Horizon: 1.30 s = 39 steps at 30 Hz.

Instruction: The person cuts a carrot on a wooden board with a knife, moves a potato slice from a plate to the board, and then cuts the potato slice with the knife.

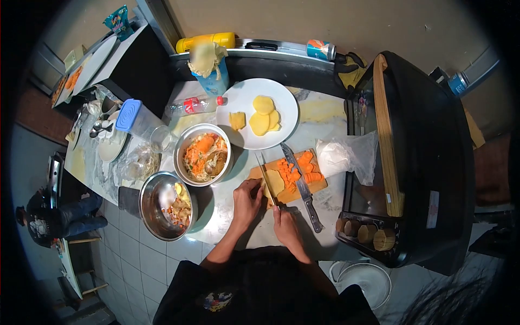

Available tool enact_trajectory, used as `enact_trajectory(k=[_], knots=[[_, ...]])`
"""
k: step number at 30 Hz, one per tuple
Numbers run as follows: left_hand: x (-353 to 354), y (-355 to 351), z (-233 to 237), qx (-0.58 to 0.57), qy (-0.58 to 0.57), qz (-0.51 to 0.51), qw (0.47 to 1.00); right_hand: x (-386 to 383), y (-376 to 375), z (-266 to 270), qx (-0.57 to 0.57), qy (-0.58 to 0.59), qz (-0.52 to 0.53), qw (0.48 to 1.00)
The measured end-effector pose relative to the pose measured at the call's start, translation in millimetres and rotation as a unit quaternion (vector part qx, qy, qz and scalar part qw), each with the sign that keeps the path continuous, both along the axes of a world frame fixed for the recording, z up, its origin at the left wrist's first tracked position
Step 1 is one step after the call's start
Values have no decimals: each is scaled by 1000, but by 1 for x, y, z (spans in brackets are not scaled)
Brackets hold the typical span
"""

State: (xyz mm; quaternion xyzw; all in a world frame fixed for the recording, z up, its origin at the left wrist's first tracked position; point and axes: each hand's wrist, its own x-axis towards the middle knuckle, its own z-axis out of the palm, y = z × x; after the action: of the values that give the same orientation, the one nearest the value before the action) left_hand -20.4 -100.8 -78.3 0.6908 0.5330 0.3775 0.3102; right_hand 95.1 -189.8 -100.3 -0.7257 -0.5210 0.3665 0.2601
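My right hand [285,227] has its grip pressed round a knife [268,179], blade over the potato slice [275,181] on the board [319,186], centre frame; my left hand [246,203] pinches the slice steady. Mid-slicing, I judge; the next cut calls for fingertips tucked clear

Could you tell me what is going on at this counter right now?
A person is cutting on a board. The right hand grips a knife, its blade on a potato slice that the left hand steadies. Chopped carrot is piled beside it, and a second knife lies across the board. More potato pieces sit on a plate behind.
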Motion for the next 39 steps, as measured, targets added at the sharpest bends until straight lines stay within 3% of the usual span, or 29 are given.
enact_trajectory(k=[4,6,17,20,39], knots=[[0,1,5,-55,-18,9,998,5,-4,-5,-28,80,5,996],[1,2,5,-72,-40,18,996,8,-7,-16,11,145,-12,989],[3,4,10,-180,-50,41,982,6,-9,3,-1,79,12,997],[1,4,2,-131,-25,28,991,4,-7,5,-5,82,0,997],[2,3,1,-137,-11,29,990,0,1,16,-39,85,-10,996]])
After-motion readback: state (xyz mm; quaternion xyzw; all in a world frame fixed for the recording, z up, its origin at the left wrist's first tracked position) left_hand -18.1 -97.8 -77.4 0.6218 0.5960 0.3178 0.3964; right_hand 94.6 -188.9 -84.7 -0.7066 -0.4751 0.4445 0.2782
